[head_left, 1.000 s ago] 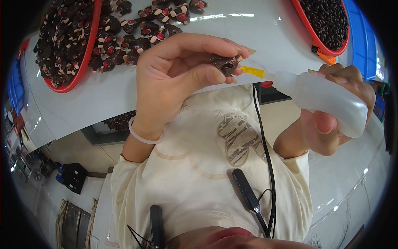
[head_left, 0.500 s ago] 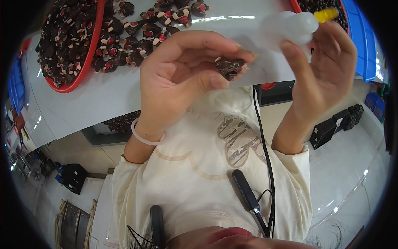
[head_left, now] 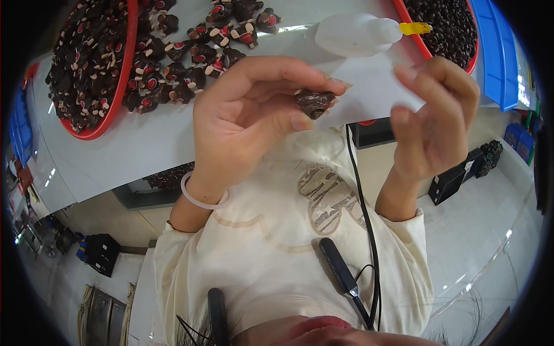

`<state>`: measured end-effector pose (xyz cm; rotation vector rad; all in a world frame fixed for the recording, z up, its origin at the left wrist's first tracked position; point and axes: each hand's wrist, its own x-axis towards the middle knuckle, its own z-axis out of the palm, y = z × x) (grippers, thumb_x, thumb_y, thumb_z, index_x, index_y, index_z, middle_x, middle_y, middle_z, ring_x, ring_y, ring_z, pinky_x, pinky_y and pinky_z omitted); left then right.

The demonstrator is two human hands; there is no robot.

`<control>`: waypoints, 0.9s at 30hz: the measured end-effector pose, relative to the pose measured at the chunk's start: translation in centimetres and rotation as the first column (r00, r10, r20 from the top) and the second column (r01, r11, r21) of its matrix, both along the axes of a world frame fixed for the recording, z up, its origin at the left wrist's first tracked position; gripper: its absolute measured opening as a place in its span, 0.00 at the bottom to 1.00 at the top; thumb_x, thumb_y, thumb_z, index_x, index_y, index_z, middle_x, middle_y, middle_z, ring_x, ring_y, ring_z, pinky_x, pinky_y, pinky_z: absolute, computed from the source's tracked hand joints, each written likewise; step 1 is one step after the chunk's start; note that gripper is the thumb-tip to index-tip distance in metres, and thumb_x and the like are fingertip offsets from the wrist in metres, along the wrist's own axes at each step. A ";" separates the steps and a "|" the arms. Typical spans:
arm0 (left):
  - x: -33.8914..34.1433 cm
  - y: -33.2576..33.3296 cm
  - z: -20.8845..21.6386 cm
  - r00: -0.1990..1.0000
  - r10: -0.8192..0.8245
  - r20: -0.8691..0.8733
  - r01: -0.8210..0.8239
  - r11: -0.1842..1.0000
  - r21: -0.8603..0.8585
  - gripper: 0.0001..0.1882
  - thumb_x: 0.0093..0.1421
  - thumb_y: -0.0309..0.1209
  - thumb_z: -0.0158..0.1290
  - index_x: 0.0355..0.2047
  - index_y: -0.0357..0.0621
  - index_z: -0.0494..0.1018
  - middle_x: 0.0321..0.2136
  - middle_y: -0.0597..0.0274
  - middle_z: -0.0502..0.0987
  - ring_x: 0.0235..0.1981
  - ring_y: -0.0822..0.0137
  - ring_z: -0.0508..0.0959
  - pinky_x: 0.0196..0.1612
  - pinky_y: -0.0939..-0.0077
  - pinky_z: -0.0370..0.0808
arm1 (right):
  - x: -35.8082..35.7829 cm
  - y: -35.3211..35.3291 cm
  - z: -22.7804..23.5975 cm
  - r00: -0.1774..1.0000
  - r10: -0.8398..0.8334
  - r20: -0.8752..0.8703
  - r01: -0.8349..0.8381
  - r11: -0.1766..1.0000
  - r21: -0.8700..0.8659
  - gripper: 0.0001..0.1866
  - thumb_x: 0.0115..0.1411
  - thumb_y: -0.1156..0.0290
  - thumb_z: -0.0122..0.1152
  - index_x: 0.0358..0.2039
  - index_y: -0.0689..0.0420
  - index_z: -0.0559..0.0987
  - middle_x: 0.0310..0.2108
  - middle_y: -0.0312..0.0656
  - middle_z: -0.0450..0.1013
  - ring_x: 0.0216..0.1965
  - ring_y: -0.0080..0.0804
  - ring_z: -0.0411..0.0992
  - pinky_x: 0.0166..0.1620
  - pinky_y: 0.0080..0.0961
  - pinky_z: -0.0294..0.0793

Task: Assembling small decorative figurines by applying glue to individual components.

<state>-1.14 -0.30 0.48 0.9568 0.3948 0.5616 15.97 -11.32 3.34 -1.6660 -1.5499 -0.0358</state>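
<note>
My left hand [head_left: 236, 115], with a pale bracelet on its wrist, pinches a small dark brown glossy figure [head_left: 315, 104] between thumb and fingertips. Its exact kind is unclear. My right hand [head_left: 435, 115] is raised to the right of it, holding nothing, its fingers bent and apart, a little blurred. Beyond that hand, a white squeeze bottle [head_left: 352, 36] with a yellow nozzle tip [head_left: 415, 28] rests on the grey table [head_left: 167, 135]. Several similar dark pieces [head_left: 199, 55] with red and pale parts lie loose beyond my left hand.
A red-rimmed tray [head_left: 126, 75] at the left is heaped with dark pieces bearing red and pale parts. Another red-rimmed tray [head_left: 404, 17] at the far right holds small dark pieces. Beside it is a blue bin [head_left: 499, 55]. A black cable [head_left: 363, 190] hangs down my shirt.
My right hand has let go of the white bottle, which now rests on the table further left. The hand has come nearer and slightly left. My left hand still holds the dark figure.
</note>
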 end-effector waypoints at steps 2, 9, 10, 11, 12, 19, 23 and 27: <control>-0.1 -0.2 -0.3 1.000 0.013 -0.006 -0.013 1.000 0.000 0.19 0.51 0.23 0.57 0.41 0.33 0.65 0.37 0.44 0.75 0.37 0.59 0.78 0.42 0.69 0.77 | -1.4 0.3 -0.3 0.996 0.082 -0.046 -0.080 0.996 0.033 0.21 0.50 0.49 0.58 0.30 0.55 0.81 0.33 0.45 0.68 0.34 0.32 0.65 0.37 0.25 0.62; -0.1 -0.6 0.0 0.996 0.046 -0.077 -0.038 0.994 0.099 0.18 0.51 0.25 0.57 0.40 0.31 0.65 0.37 0.47 0.75 0.39 0.58 0.77 0.42 0.71 0.76 | -1.6 0.8 -0.6 0.976 0.100 0.195 -0.091 0.994 -0.052 0.18 0.47 0.48 0.55 0.30 0.45 0.84 0.31 0.38 0.69 0.32 0.31 0.63 0.38 0.25 0.60; -0.2 -0.5 0.0 0.996 0.034 -0.084 -0.024 0.992 0.126 0.18 0.51 0.25 0.57 0.40 0.31 0.65 0.37 0.47 0.75 0.39 0.58 0.77 0.42 0.72 0.76 | -1.6 0.7 -0.6 0.978 0.084 0.193 -0.075 0.996 -0.052 0.17 0.47 0.49 0.56 0.30 0.44 0.84 0.32 0.38 0.69 0.32 0.30 0.63 0.37 0.25 0.60; -0.2 -0.4 0.0 0.996 0.031 -0.079 -0.021 0.992 0.127 0.18 0.51 0.25 0.57 0.40 0.31 0.65 0.37 0.47 0.75 0.39 0.58 0.77 0.42 0.72 0.76 | -1.6 0.6 -0.5 0.979 0.068 0.191 -0.059 0.997 -0.052 0.16 0.47 0.49 0.56 0.30 0.44 0.84 0.32 0.38 0.70 0.32 0.30 0.63 0.37 0.25 0.60; -0.2 -0.4 -0.1 0.997 0.026 -0.076 -0.015 0.989 0.146 0.18 0.52 0.25 0.57 0.40 0.31 0.65 0.37 0.47 0.75 0.39 0.58 0.77 0.42 0.73 0.76 | -1.6 0.5 -0.3 0.978 0.064 0.197 -0.055 0.997 -0.051 0.16 0.47 0.49 0.56 0.30 0.44 0.84 0.32 0.38 0.70 0.32 0.30 0.63 0.37 0.25 0.60; -0.1 -0.7 -0.6 1.000 -0.002 0.016 -0.001 0.988 0.155 0.16 0.53 0.16 0.51 0.43 0.29 0.65 0.39 0.47 0.74 0.42 0.59 0.76 0.45 0.73 0.74 | 2.6 -0.9 0.9 0.992 -0.128 0.016 0.127 0.989 0.081 0.13 0.37 0.83 0.66 0.28 0.65 0.79 0.32 0.48 0.71 0.33 0.33 0.69 0.36 0.21 0.68; -0.1 -0.6 -0.6 1.000 0.002 0.001 -0.002 0.986 0.165 0.17 0.52 0.18 0.52 0.44 0.29 0.65 0.39 0.46 0.74 0.42 0.59 0.76 0.46 0.71 0.74 | 6.4 -1.3 0.5 0.948 -0.316 -0.050 0.320 0.935 0.151 0.10 0.39 0.86 0.64 0.26 0.63 0.80 0.28 0.43 0.74 0.28 0.27 0.70 0.32 0.19 0.69; -0.1 -0.5 -0.7 1.000 0.000 0.002 -0.001 0.987 0.159 0.17 0.53 0.18 0.52 0.43 0.28 0.65 0.39 0.46 0.74 0.41 0.59 0.76 0.45 0.72 0.74 | 7.7 -0.5 0.3 0.919 -0.383 0.090 0.389 0.919 -0.066 0.08 0.47 0.83 0.62 0.31 0.65 0.79 0.33 0.41 0.75 0.32 0.23 0.70 0.38 0.17 0.69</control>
